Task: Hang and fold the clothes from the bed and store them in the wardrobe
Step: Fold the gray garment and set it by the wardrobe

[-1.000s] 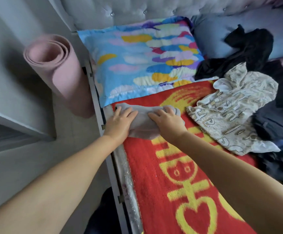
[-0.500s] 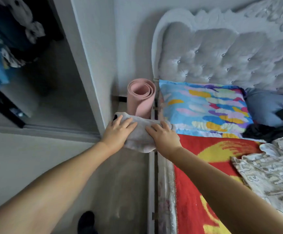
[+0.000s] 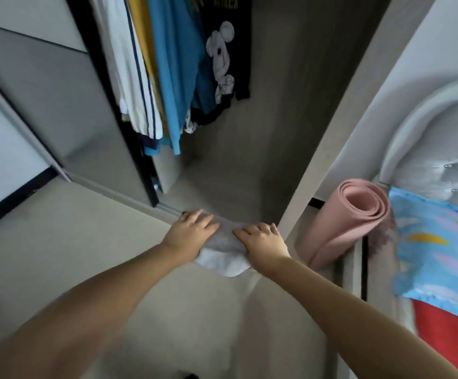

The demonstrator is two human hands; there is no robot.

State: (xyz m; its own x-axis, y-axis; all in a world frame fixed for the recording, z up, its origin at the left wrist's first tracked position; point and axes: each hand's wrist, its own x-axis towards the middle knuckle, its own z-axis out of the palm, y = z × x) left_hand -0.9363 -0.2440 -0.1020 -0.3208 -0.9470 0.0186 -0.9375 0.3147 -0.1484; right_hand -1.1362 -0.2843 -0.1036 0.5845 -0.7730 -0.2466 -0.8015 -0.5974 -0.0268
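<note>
The wardrobe (image 3: 249,149) filled most of the view, its sliding door (image 3: 44,110) pushed to the left and its grey interior open. Four hanging garments could be counted on the rail side: a white one with dark stripes (image 3: 129,77), a yellow one (image 3: 145,50) mostly hidden, a blue one (image 3: 173,72), and a black top (image 3: 222,50) printed with a white cartoon mouse figure. Yellow lettering ran across the top of the black garment, cut by the frame edge and too blurred to read.

At the right edge stood the bed (image 3: 441,337) with its red cover, one padded grey headboard (image 3: 435,149) and one pillow (image 3: 435,247) in blue with coloured patches. One rolled pink mat (image 3: 350,220) leaned upright between the bed and the wardrobe's side panel.

One folded white garment (image 3: 222,255) was held in the air just before the wardrobe's lower edge, above the pale floor (image 3: 58,269). The left hand (image 3: 189,233) and the right hand (image 3: 263,242) each lay over its top from either side, fingers laid forward across the cloth; whether thumbs pinched beneath could not be told.
</note>
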